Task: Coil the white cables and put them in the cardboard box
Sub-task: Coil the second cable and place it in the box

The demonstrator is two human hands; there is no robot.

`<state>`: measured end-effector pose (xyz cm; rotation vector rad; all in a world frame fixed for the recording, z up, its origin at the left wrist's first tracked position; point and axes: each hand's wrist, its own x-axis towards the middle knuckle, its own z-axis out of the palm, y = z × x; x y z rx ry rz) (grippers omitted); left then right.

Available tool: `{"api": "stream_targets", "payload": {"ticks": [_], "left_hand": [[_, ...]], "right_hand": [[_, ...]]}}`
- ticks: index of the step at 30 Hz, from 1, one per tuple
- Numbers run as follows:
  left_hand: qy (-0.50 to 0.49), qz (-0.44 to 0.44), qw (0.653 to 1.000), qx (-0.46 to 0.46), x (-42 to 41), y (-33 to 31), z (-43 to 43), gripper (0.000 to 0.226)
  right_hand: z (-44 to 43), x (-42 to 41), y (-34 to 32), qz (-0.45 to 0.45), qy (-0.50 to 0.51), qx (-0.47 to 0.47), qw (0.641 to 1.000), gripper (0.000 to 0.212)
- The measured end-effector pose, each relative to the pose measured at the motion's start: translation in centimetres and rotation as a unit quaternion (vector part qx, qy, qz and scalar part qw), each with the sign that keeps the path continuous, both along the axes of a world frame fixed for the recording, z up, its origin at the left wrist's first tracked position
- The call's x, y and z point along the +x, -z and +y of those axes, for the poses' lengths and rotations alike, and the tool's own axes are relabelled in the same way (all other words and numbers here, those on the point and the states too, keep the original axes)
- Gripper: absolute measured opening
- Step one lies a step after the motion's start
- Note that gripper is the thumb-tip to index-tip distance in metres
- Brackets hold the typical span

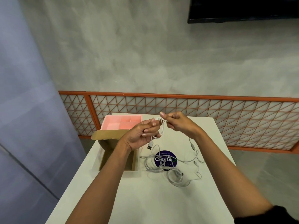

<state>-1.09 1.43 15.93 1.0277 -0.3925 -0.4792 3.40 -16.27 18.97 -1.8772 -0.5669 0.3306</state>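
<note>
White table (145,199). On it: open cardboard box (110,135), beneath the left hand (142,135); pink compartment tray (116,123), beyond the left hand; round purple sticker (166,156), nearer than both hands; loose white cables (175,177), tangled across the sticker, below the right hand (176,122).

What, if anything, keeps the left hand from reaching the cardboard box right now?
Probably nothing, so likely yes: the left hand, gripping a looped cable, is raised right beside the cardboard box, whose top is open.
</note>
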Motion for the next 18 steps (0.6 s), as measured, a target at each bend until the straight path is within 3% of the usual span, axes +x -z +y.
{"api": "stream_targets", "payload": {"ticks": [3, 9, 14, 18], "left_hand": [[-0.014, 0.015, 1.0, 0.009, 0.1, 0.2, 0.5, 0.037], [-0.103, 0.067, 0.992, 0.017, 0.1, 0.2, 0.3, 0.029], [-0.148, 0.054, 0.986, 0.053, 0.3, 0.3, -0.1, 0.028], [-0.179, 0.031, 0.979, 0.087, 0.3, 0.3, -1.1, 0.03]], "right_hand": [[0.0, -0.2, 0.6, 0.058, -0.031, 0.006, 0.998, 0.05], [0.2, 0.2, 2.0, 0.165, -0.056, 0.107, 0.979, 0.046], [0.8, 0.0, 2.5, 0.174, -0.061, 0.122, 0.975, 0.032], [1.6, -0.6, 3.0, 0.16, -0.017, 0.134, 0.978, 0.042]]}}
